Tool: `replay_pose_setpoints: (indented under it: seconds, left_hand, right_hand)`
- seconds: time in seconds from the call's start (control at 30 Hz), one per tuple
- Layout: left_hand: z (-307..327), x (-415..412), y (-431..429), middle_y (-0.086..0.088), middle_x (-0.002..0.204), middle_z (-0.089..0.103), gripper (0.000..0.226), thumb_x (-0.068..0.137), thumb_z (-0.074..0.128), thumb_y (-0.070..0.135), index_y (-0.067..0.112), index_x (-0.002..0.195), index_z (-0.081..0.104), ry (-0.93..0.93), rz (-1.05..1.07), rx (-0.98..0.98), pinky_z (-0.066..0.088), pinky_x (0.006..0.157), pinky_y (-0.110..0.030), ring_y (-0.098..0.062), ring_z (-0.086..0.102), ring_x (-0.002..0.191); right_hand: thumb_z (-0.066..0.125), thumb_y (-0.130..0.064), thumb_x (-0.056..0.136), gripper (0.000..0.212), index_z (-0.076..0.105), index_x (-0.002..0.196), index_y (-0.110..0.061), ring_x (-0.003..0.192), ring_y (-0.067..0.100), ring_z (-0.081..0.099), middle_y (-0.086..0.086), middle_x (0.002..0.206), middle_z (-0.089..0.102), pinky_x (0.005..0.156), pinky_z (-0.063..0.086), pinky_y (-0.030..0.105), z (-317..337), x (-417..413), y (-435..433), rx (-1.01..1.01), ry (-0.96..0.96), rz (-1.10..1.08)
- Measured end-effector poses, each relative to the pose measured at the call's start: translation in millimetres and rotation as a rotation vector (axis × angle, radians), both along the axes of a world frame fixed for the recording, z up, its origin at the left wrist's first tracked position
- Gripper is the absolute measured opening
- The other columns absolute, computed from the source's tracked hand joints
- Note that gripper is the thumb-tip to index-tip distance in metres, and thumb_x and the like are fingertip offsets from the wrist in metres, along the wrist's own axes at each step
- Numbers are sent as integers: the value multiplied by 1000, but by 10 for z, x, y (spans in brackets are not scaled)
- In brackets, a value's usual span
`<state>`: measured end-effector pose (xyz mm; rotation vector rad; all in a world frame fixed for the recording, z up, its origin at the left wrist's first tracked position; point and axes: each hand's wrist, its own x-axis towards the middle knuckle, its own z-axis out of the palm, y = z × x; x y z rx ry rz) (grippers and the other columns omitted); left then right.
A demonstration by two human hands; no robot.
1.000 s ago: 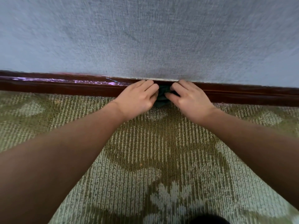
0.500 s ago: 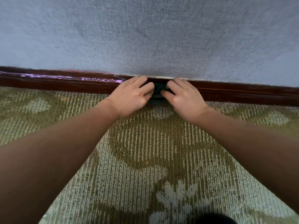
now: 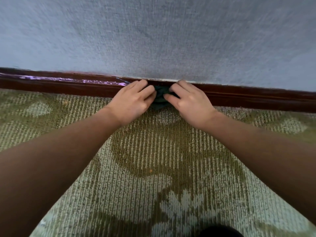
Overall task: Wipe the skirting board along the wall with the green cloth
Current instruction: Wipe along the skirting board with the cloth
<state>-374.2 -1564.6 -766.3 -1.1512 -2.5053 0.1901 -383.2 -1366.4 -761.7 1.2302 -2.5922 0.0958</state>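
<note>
Surroundings: grey textured wall [image 3: 153, 40] above, green patterned carpet [image 3: 153, 159] below; purple scuffs streak the left stretch of the skirting board [image 3: 256, 96].
Count: one skirting board, one green cloth [image 3: 159, 97], two hands.
Green cloth: bunched against the skirting board, squeezed between the hands, largely hidden by fingers.
Hands: left hand [image 3: 135, 101] and right hand [image 3: 189, 103] each grip the green cloth with curled fingers.

Both hands met at the dark skirting board [image 3: 256, 96]: the left hand [image 3: 135, 101] and right hand [image 3: 189, 101] gripped a bunched green cloth [image 3: 159, 97] between them, pressed against it above the patterned carpet [image 3: 153, 159].
</note>
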Motion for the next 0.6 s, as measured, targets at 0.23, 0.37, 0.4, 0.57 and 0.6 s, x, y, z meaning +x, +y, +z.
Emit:
replay_pose_setpoints:
  seconds: [0.23, 0.37, 0.4, 0.57, 0.6]
  left_hand:
    - [40, -35, 88, -12, 77, 61, 14, 73, 70, -2, -5, 87, 69, 63, -29, -99, 51, 66, -33, -29, 60, 72]
    - [69, -75, 332, -7, 78, 63, 16, 69, 76, 7, 3, 83, 72, 84, -56, -139, 52, 68, -31, -25, 62, 75]
    - [67, -82, 407, -5, 79, 64, 16, 69, 76, 9, 5, 84, 73, 87, -66, -136, 52, 69, -30, -24, 63, 76]
    - [96, -106, 618, -2, 81, 65, 15, 77, 61, 11, 9, 85, 74, 129, -98, -151, 50, 69, -27, -21, 63, 79]
    - [105, -110, 615, -1, 81, 65, 15, 77, 61, 11, 10, 85, 74, 134, -98, -158, 50, 69, -26, -21, 63, 79]
  right_hand:
    - [62, 0, 78, 25, 65, 102, -3, 99, 32, 54, 13, 105, 58, 82, 46, 35, 95, 5, 46, 193, -33, -63]
    - [70, 0, 70, 19, 68, 89, -2, 87, 32, 58, 15, 94, 61, 72, 49, 34, 153, 31, 274, 199, -26, -120]
    - [73, 1, 66, 19, 68, 85, -1, 83, 32, 59, 16, 90, 61, 68, 50, 33, 164, 44, 347, 187, -30, -134]
    - [81, -3, 60, 21, 68, 77, -2, 75, 31, 61, 17, 82, 60, 59, 49, 30, 209, 103, 525, 180, -65, -202]
    - [81, -4, 60, 20, 68, 76, -2, 74, 31, 61, 17, 81, 60, 60, 49, 30, 208, 102, 518, 178, -72, -214]
